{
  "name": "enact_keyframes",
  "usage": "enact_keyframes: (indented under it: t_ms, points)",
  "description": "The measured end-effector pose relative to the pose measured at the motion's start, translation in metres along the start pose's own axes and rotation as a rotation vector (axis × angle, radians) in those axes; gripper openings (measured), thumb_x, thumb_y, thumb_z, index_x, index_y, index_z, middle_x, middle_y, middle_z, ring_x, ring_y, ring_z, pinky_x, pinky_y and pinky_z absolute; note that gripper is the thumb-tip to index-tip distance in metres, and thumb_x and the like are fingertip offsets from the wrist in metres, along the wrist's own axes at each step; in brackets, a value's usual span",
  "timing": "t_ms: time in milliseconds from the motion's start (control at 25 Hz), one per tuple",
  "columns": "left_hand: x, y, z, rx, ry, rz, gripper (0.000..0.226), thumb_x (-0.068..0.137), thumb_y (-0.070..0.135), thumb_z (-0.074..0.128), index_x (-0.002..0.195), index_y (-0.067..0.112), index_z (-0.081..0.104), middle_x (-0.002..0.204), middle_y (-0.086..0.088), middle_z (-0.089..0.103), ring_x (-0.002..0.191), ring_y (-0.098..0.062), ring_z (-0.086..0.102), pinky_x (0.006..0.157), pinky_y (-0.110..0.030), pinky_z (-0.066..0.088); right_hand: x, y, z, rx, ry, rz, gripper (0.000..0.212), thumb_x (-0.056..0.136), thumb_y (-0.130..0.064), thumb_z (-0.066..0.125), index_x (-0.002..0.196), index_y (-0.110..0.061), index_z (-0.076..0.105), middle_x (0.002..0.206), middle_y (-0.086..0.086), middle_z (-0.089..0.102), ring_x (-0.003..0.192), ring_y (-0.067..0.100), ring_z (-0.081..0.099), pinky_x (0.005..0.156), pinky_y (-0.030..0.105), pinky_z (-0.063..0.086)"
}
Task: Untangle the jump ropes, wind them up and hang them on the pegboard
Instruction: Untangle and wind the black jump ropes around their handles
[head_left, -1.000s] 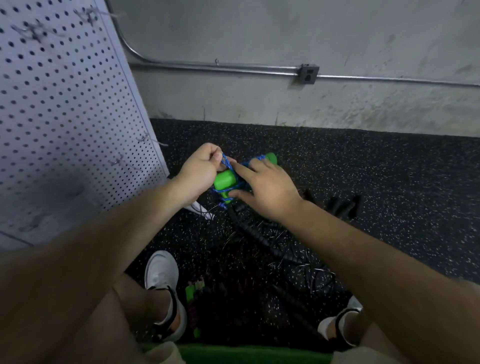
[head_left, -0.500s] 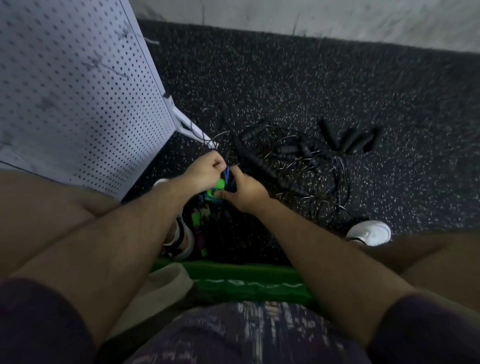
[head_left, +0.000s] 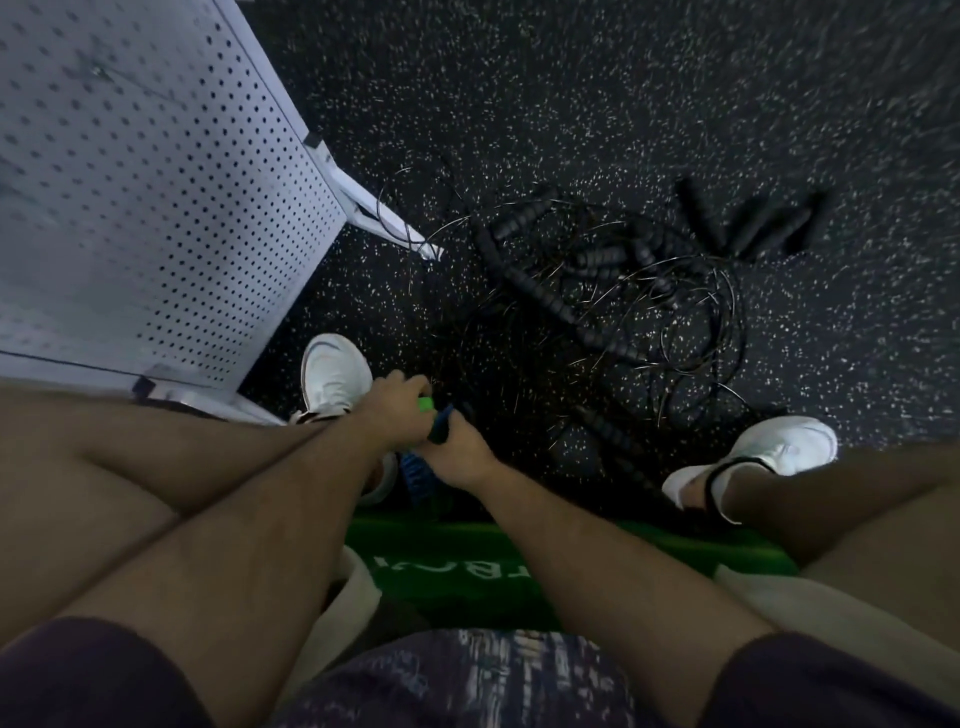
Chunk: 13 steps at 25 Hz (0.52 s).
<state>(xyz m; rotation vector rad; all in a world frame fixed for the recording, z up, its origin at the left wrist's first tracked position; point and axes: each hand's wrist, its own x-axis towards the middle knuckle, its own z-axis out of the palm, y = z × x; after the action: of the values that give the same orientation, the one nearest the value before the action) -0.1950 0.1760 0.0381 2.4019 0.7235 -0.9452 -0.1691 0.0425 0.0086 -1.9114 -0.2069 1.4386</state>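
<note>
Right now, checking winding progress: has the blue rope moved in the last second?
Yes: the blue rope, once level with the pegboard foot, is now nearer the person, beside the left shoe.

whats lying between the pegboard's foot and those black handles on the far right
In the head view, a pile of tangled black jump ropes, ribbed grips and thin looping cables, fills the stretch between the pegboard foot and the black handles.

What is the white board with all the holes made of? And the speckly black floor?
The pegboard looks like painted metal, maybe plastic: thin, smooth white sheet, evenly punched holes. The floor looks like rubber matting: dull black with pale flecks.
</note>
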Motion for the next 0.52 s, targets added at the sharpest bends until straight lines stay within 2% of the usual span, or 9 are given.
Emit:
enact_keyframes:
  t_ms: [40,120,160,200,240,320,400,520]
  points:
    - [0.001,-0.002,0.004,0.051,-0.002,-0.046,0.042,0.096,0.037,0.058,0.132,0.017,0.05,0.132,-0.016,0.045,0.115,-0.036,0.049,0.095,-0.042,0.043,0.001,0.002,0.0,-0.028,-0.056,-0.04,0.046,0.091,-0.034,0.072,0.127,-0.013,0.056,0.12,0.006,0.065,0.107,0.026,0.063,0.082,0.039,0.051]
    - [0.001,-0.002,0.01,0.177,-0.044,-0.105,0.049,0.092,0.037,0.06,0.132,0.013,0.045,0.134,-0.016,0.038,0.12,-0.037,0.046,0.097,-0.041,0.041,0.004,0.006,-0.003,-0.15,-0.116,-0.102,0.022,0.089,-0.036,0.073,0.101,-0.019,0.065,0.097,0.004,0.069,0.088,0.023,0.065,0.075,0.042,0.054]
    - [0.002,0.0,0.012,0.24,-0.06,-0.086,0.05,0.091,0.037,0.059,0.13,0.011,0.045,0.134,-0.016,0.036,0.121,-0.036,0.044,0.099,-0.04,0.04,0.002,0.006,-0.009,-0.203,-0.099,-0.125,0.015,0.089,-0.033,0.071,0.086,-0.021,0.063,0.084,0.003,0.066,0.077,0.022,0.063,0.068,0.039,0.052]
    - [0.004,0.004,0.013,0.286,-0.047,-0.04,0.048,0.09,0.037,0.058,0.128,0.01,0.047,0.133,-0.015,0.036,0.122,-0.034,0.042,0.1,-0.04,0.039,0.003,0.008,-0.017,-0.234,-0.051,-0.16,0.017,0.089,-0.028,0.068,0.078,-0.02,0.059,0.079,0.002,0.062,0.073,0.022,0.059,0.065,0.037,0.049]
    - [0.009,0.011,0.015,0.306,-0.019,0.028,0.044,0.091,0.036,0.057,0.126,0.01,0.049,0.133,-0.014,0.039,0.122,-0.032,0.042,0.101,-0.04,0.038,0.002,0.012,-0.027,-0.268,0.016,-0.175,0.014,0.09,-0.024,0.064,0.079,-0.017,0.058,0.081,0.003,0.06,0.074,0.022,0.058,0.067,0.036,0.048]
    - [0.016,0.029,0.022,0.295,0.033,0.167,0.032,0.093,0.032,0.053,0.12,0.014,0.054,0.13,-0.01,0.045,0.121,-0.029,0.045,0.1,-0.04,0.036,-0.001,0.024,-0.049,-0.322,0.164,-0.217,0.009,0.09,-0.02,0.057,0.094,-0.012,0.06,0.095,0.006,0.059,0.083,0.024,0.058,0.074,0.037,0.05]
    - [0.024,0.051,0.033,0.266,0.044,0.264,0.028,0.094,0.026,0.049,0.118,0.015,0.058,0.126,-0.007,0.05,0.118,-0.027,0.049,0.097,-0.039,0.037,-0.002,0.042,-0.071,-0.369,0.287,-0.209,0.019,0.094,-0.023,0.054,0.11,-0.014,0.06,0.109,0.006,0.058,0.094,0.025,0.059,0.081,0.039,0.051]
    - [0.04,0.084,0.057,0.227,-0.025,0.293,0.037,0.095,0.024,0.048,0.13,0.014,0.056,0.132,-0.007,0.05,0.122,-0.027,0.049,0.1,-0.04,0.04,0.0,0.074,-0.102,-0.455,0.419,-0.097,0.036,0.097,-0.024,0.051,0.132,-0.015,0.054,0.128,0.006,0.053,0.119,0.024,0.05,0.094,0.04,0.048]
